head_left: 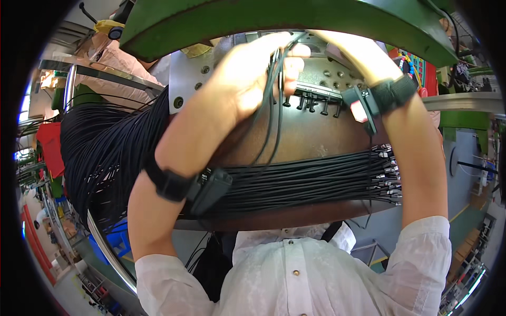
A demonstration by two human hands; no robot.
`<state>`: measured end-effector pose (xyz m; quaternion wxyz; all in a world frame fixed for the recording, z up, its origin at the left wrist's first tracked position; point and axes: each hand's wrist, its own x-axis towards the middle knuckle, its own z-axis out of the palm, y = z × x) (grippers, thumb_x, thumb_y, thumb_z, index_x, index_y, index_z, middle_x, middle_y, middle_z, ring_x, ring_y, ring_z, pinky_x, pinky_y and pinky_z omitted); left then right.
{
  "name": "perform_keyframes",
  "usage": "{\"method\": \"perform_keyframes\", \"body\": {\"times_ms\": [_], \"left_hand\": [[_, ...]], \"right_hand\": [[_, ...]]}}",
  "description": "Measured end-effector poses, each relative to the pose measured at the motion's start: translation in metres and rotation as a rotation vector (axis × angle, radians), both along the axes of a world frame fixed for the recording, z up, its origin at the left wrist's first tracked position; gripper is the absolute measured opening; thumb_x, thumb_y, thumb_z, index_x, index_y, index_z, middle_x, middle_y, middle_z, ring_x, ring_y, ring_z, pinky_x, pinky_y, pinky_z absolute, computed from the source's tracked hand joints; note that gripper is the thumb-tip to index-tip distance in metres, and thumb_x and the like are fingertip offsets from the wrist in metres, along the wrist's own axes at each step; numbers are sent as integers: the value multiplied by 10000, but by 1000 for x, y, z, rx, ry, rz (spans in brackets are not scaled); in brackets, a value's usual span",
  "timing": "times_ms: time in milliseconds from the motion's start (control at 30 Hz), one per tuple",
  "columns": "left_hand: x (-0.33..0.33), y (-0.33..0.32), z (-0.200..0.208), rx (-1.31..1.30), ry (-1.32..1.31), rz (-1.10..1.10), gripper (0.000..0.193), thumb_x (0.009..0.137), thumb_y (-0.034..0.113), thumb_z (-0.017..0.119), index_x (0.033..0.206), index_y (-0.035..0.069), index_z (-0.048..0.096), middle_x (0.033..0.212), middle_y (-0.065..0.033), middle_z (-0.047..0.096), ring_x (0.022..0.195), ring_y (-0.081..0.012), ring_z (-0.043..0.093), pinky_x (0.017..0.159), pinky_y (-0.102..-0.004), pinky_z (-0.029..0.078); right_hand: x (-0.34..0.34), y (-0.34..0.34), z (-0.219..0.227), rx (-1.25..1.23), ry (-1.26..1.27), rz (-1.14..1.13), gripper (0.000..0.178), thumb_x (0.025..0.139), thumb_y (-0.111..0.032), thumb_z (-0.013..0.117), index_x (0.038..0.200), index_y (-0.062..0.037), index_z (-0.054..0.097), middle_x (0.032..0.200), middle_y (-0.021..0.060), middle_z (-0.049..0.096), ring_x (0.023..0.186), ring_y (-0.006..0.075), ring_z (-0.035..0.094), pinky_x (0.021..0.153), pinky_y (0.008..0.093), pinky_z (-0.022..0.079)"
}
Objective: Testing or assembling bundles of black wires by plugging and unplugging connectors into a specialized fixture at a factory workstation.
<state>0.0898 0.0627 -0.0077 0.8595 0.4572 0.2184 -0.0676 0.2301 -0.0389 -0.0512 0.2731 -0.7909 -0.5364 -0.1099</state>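
My left hand is raised over the metal fixture, fingers curled round a few thin black cables that hang in loops below it. Bright light washes out part of this hand. My right forearm reaches up to the fixture, where my right hand lies mostly behind the green machine beam; its fingers are hidden. Just below the hands, a row of small black plastic pieces sticks out from the front of the metal fixture. Black straps with small devices circle both wrists.
A bundle of black cables with metal ends lies across the brown table. More cable hangs in a thick mass at the left. The green beam crosses above my hands. A metal rail stands at the right.
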Motion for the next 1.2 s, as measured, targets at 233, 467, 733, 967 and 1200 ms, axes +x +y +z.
{"method": "perform_keyframes", "body": {"times_ms": [233, 467, 733, 967, 1200], "left_hand": [[28, 20, -36, -385, -125, -88, 302, 952, 213, 406, 1049, -51, 518, 695, -42, 547, 577, -110, 515, 531, -264, 463], [22, 50, -32, 2085, -952, 61, 260, 869, 162, 509, 1096, 46, 559, 920, -119, 636, 752, -218, 615, 664, -305, 506], [35, 45, -39, 2261, -682, -27, 203, 820, 134, 526, 997, 81, 612, 875, -125, 623, 758, -263, 608, 683, -335, 503], [29, 50, -37, 2149, -629, -13, 214, 816, 155, 547, 999, 51, 581, 886, -148, 616, 741, -272, 606, 673, -358, 493], [-35, 42, 10, 1727, -174, -162, 574, 808, 187, 594, 1311, 14, 378, 1163, -168, 563, 899, -217, 614, 770, -346, 475]], "right_hand": [[37, -45, 2, 173, 278, 86, 242, 836, -173, 542, 1040, -66, 616, 925, 135, 632, 838, 269, 605, 696, 332, 490], [1, -40, 9, 50, -404, 13, 276, 801, -154, 573, 1069, -92, 599, 895, 119, 631, 797, 278, 609, 678, 354, 491], [7, -34, 6, -140, -332, -107, 330, 786, -232, 632, 1090, -111, 590, 838, 105, 625, 729, 270, 601, 655, 362, 482], [26, -44, 16, -181, 186, -237, 462, 786, -386, 642, 1121, -78, 566, 883, 134, 622, 735, 248, 595, 682, 358, 476], [-4, -81, 18, 92, -2, -39, 456, 811, -287, 618, 1110, 43, 521, 1043, 207, 581, 1019, 290, 541, 929, 325, 374]]}}
